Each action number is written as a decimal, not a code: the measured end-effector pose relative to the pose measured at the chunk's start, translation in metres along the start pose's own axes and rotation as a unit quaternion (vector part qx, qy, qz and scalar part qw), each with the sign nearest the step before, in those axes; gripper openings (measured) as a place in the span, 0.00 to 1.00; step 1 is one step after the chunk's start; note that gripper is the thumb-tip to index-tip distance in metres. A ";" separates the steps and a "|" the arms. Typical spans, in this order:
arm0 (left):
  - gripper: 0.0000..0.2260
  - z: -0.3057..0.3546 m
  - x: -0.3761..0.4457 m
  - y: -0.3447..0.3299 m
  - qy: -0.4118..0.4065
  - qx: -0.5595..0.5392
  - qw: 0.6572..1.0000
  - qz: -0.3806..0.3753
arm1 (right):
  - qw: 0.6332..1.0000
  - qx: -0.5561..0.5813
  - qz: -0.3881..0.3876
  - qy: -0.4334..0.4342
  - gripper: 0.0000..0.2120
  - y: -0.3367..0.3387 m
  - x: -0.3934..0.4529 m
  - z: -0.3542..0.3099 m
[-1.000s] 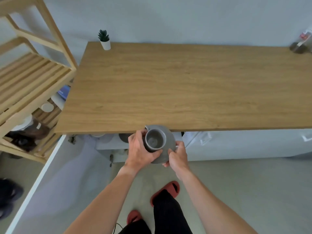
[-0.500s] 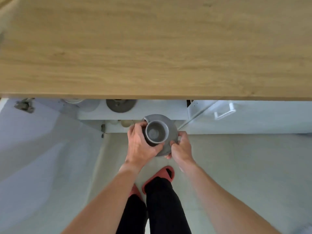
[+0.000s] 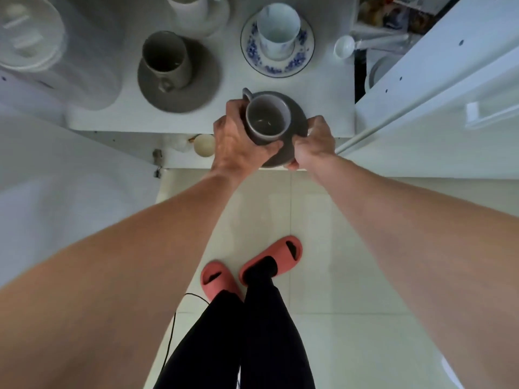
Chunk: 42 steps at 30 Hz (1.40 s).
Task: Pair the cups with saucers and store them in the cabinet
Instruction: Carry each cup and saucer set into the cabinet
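Note:
A grey cup stands on a grey saucer, held over the front edge of the white cabinet shelf. My left hand grips the cup's side and the saucer's left rim. My right hand holds the saucer's right rim. Further back on the shelf, a second grey cup sits on its grey saucer. To its right a white cup rests on a blue-patterned saucer.
An open white cabinet door stands to the right, another white panel to the left. White dishes and a white pot fill the shelf's back left. A small cream bowl sits on a lower shelf. My feet in red slippers are on the tiled floor.
My view has dropped below the wooden tabletop into the cabinet. Both hands have carried the grey cup and saucer forward to the shelf's front edge.

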<state>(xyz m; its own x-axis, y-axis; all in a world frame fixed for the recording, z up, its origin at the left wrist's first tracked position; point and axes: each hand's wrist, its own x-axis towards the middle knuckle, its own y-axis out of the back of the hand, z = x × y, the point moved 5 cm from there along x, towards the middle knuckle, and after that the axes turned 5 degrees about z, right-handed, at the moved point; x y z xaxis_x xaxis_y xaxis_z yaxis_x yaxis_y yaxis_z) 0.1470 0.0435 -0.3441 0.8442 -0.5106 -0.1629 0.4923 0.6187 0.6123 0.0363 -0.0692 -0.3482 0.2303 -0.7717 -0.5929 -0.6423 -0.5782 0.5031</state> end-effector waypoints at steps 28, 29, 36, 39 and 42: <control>0.37 0.020 0.081 -0.014 -0.023 -0.021 0.999 0.045 | 0.997 -0.031 0.044 0.055 0.17 0.006 0.084 -0.055; 0.37 0.019 0.080 -0.014 -0.019 -0.023 0.999 0.045 | 0.996 -0.041 0.047 0.060 0.17 0.006 0.084 -0.056; 0.41 0.021 0.060 -0.007 -0.023 -0.014 0.998 0.065 | 0.989 -0.082 0.089 0.084 0.17 0.004 0.059 -0.047; 0.41 0.024 0.040 0.005 -0.020 -0.005 0.998 0.060 | 0.987 -0.100 0.076 0.105 0.18 0.000 0.024 -0.041; 0.39 0.020 0.012 0.030 0.020 0.013 0.998 0.062 | 0.984 -0.136 0.052 0.101 0.22 -0.002 -0.014 -0.029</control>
<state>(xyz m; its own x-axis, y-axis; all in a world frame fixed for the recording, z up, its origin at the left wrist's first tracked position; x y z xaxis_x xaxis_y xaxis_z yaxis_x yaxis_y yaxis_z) 0.1676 0.0440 -0.3125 0.9062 -0.4069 -0.1149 0.3787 0.6602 0.6487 0.0559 -0.0654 -0.3225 0.3325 -0.8512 -0.4061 -0.4562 -0.5220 0.7207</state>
